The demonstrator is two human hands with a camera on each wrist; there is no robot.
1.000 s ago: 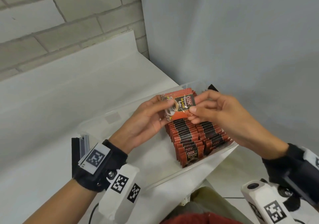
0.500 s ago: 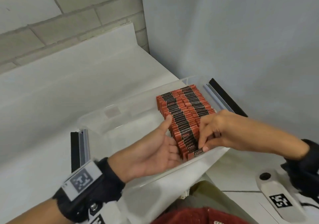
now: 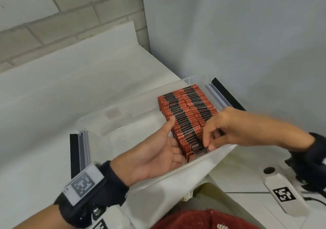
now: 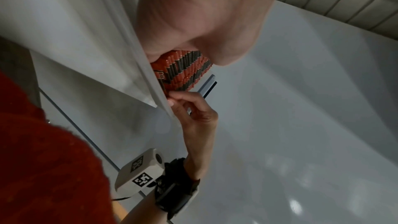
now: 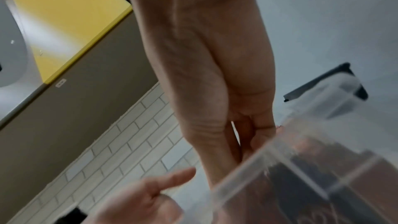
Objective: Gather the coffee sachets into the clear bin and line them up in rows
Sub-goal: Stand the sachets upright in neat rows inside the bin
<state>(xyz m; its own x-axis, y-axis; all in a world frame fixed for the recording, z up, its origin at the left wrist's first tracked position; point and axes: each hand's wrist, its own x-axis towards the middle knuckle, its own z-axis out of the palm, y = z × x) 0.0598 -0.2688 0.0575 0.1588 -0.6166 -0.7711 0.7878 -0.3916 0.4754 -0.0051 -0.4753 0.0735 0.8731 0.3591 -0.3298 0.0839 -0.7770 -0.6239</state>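
Observation:
The clear bin [image 3: 121, 110] sits on the white counter and holds two tight rows of red-and-black coffee sachets [image 3: 187, 115] standing on edge along its right side. My left hand [image 3: 158, 151] lies palm up inside the bin, thumb straight against the left row's side, fingers against its near end. My right hand [image 3: 227, 128] reaches over the right rim, its fingers curled down and pinching the nearest sachets of the right row. The left wrist view shows the sachets [image 4: 185, 72] and the right hand [image 4: 193, 113] at the bin's edge. The right wrist view is blurred.
Black-and-grey clip rails sit at both ends of the bin [image 3: 227, 94], [image 3: 77, 151]. A brick wall runs behind the counter and a grey wall stands close on the right. A red garment [image 3: 202, 220] is at the bottom edge. The bin's left half holds no sachets.
A second ago both hands held a bundle of sachets above the bin. They came down to the near end of the rows, and have barely shifted in the last half second.

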